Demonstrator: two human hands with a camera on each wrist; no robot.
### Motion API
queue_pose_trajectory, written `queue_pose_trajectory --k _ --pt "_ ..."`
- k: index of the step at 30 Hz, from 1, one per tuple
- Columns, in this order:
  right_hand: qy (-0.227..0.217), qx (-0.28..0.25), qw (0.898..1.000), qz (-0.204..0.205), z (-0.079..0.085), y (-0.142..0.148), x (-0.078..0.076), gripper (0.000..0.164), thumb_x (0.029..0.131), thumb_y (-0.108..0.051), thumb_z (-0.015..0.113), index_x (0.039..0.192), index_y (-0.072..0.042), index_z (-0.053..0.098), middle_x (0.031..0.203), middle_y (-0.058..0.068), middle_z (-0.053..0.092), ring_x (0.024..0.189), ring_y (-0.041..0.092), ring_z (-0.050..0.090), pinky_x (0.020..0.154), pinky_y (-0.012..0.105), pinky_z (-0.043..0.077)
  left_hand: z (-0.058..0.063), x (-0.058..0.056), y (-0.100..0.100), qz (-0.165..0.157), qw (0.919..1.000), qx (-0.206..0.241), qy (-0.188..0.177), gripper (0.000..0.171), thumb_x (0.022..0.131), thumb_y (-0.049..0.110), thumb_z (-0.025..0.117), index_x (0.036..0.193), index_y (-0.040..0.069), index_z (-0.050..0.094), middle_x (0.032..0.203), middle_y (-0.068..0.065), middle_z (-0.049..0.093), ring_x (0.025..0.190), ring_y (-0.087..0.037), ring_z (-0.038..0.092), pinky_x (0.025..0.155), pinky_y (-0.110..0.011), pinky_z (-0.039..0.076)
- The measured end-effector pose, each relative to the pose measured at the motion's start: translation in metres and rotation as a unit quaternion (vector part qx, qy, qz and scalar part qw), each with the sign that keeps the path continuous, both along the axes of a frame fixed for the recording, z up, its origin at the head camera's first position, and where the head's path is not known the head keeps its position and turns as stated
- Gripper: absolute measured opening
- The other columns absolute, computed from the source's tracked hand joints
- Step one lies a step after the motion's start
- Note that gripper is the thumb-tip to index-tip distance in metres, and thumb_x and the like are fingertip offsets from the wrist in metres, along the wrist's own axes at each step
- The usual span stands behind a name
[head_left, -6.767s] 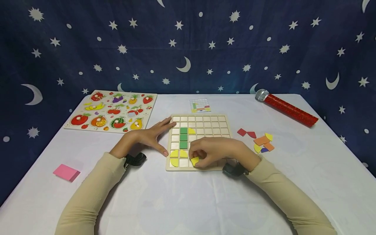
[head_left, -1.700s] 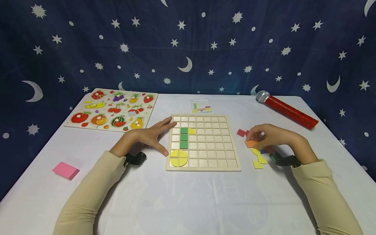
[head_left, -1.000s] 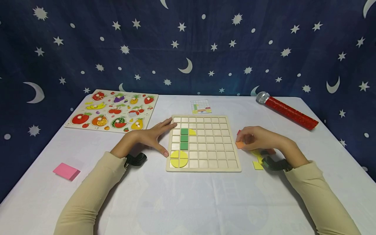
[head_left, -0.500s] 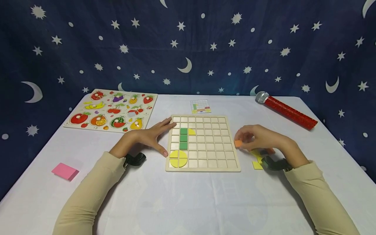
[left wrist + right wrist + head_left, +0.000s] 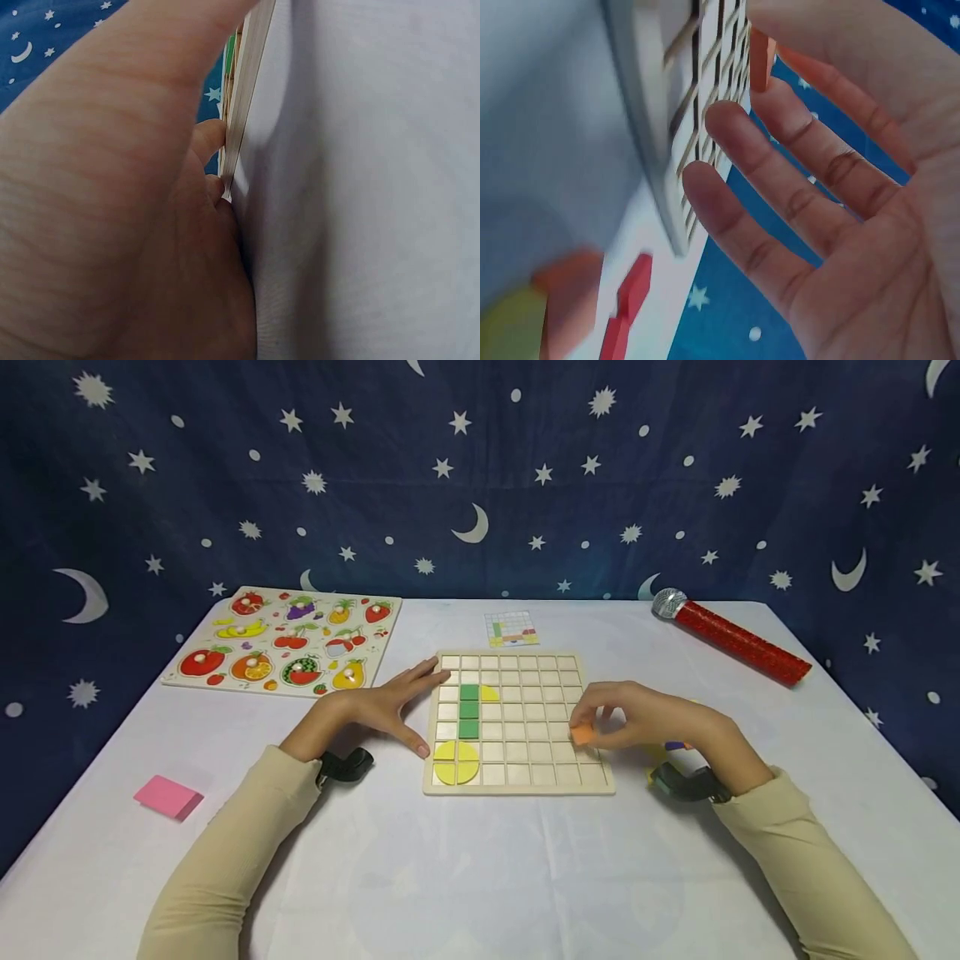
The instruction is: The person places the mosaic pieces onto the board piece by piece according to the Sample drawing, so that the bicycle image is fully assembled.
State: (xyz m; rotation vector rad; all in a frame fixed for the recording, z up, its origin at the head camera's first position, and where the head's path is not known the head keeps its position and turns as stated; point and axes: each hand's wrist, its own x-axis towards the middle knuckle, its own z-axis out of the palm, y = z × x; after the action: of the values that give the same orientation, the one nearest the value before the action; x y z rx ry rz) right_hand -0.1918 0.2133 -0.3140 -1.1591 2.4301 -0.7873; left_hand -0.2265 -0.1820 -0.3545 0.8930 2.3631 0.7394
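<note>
A wooden grid board (image 5: pixel 528 727) lies mid-table. Three green square tiles (image 5: pixel 468 710) stand in a column on it, beside a yellow quarter-round tile (image 5: pixel 490 693); four-part yellow circle (image 5: pixel 456 762) fills the near left corner. With fingers spread, my left hand (image 5: pixel 382 708) rests along the board's left edge, thumb and fingertips at the rim. Over the board's right side, my right hand (image 5: pixel 645 714) pinches an orange tile (image 5: pixel 582 734) between thumb and forefinger. In the right wrist view this tile (image 5: pixel 760 61) shows edge-on, the other fingers extended apart from it.
Right of the board lie loose tiles, partly hidden by my right hand: red ones (image 5: pixel 634 286), orange (image 5: pixel 574 304), yellow (image 5: pixel 514 330) and purple (image 5: pixel 677 746). A pattern card (image 5: pixel 512 628), fruit puzzle (image 5: pixel 285 639), red microphone (image 5: pixel 738 642) and pink folded paper (image 5: pixel 168 797) surround the board.
Yellow quarter-rounds at the near left now form a whole circle. My right hand went to the loose tiles, picked up an orange one and moved left over the board. My left hand stayed.
</note>
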Motion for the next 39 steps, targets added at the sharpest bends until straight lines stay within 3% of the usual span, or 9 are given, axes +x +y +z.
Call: queue_pose_trajectory --k 12,21,31,39 --pt "-0.022 0.017 0.998 0.057 -0.004 -0.045 0.002 0.021 0.085 -0.009 0.074 0.105 -0.014 0.070 0.094 -0.005 0.060 0.086 0.019 0.056 0.078 0.032 0.050 0.001 0.002 0.000 0.004 1.0000 -0.003 -0.004 0.125 0.067 0.052 0.086 0.159 0.018 0.009 0.163 -0.008 -0.016 0.149 -0.033 -0.013 0.115 -0.062 0.004" --pt "-0.011 0.010 0.995 0.095 -0.005 -0.070 0.004 0.020 0.086 -0.010 0.074 0.106 -0.012 0.070 0.092 -0.003 0.059 0.085 0.018 0.055 0.079 0.029 0.049 0.001 0.002 0.001 0.004 1.0000 -0.002 -0.005 0.126 0.066 0.053 0.086 0.159 0.017 0.008 0.163 -0.009 -0.016 0.149 -0.034 -0.013 0.114 -0.063 0.003" --pt "0.028 0.026 0.995 0.090 -0.012 -0.088 0.011 0.018 0.089 -0.017 0.073 0.106 -0.012 0.071 0.094 -0.005 0.060 0.079 0.010 0.053 0.071 0.022 0.046 0.001 0.002 0.001 0.000 1.0000 0.005 -0.004 0.126 0.066 0.056 0.085 0.158 0.014 0.010 0.163 -0.011 -0.015 0.148 -0.038 -0.010 0.113 -0.066 0.005" --pt "0.081 0.028 0.995 0.045 -0.019 -0.101 0.017 0.019 0.090 -0.020 0.072 0.106 -0.010 0.071 0.094 -0.003 0.061 0.075 0.011 0.053 0.070 0.021 0.046 0.003 0.002 0.002 0.003 1.0000 0.001 -0.004 0.126 0.065 0.056 0.085 0.158 0.016 0.010 0.163 -0.010 -0.015 0.149 -0.036 -0.011 0.113 -0.065 0.005"
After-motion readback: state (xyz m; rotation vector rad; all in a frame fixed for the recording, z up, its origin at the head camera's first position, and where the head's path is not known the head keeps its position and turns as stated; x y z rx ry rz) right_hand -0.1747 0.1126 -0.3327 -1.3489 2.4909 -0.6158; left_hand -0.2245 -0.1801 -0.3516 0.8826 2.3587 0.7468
